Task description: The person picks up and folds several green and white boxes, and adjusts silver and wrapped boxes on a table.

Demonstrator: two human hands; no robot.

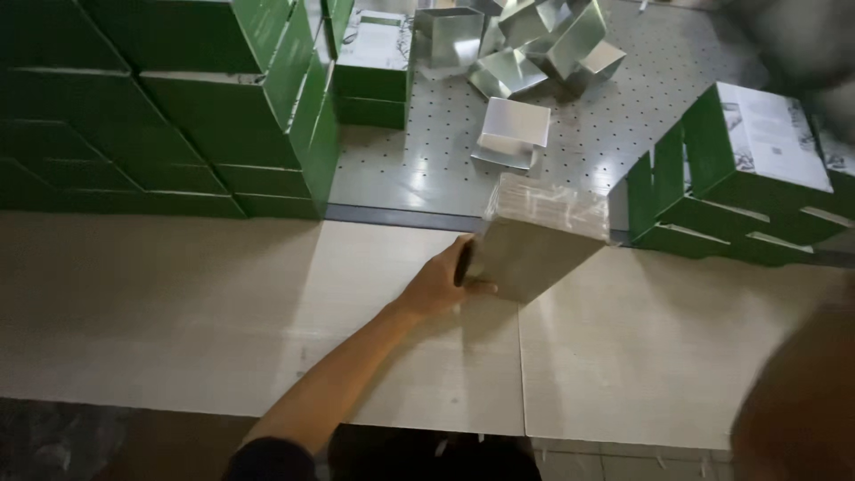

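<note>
Left hand (443,283) reaches forward over the pale worktop (178,312) and grips the near-left edge of a wrapped grey block (534,240), a rectangular pack in clear film. Fingers curl around the block's side and the thumb presses along its lower edge, so the hand is clamped on it. The block sits tilted, its far end raised; whether its near corner touches the worktop cannot be told. It lies directly ahead of the left hand and just to its right.

Right hand: only a dark blurred forearm (797,401) shows at the lower right corner. The hand itself is not visible, so its state cannot be told. It is well apart from the block.

Beyond the block lies a grey perforated plate (419,160). On it, just past the block, sits a small white open box (512,132). Farther out lies a heap of shiny silver boxes (534,44).

Left of the left hand and farther forward stands a tall stack of green cartons (178,107). A shorter pile of green cartons with a white top (374,67) stands beside it. Right of the block, close by, several more green cartons with white printed faces (739,169) lie tipped against one another.
</note>
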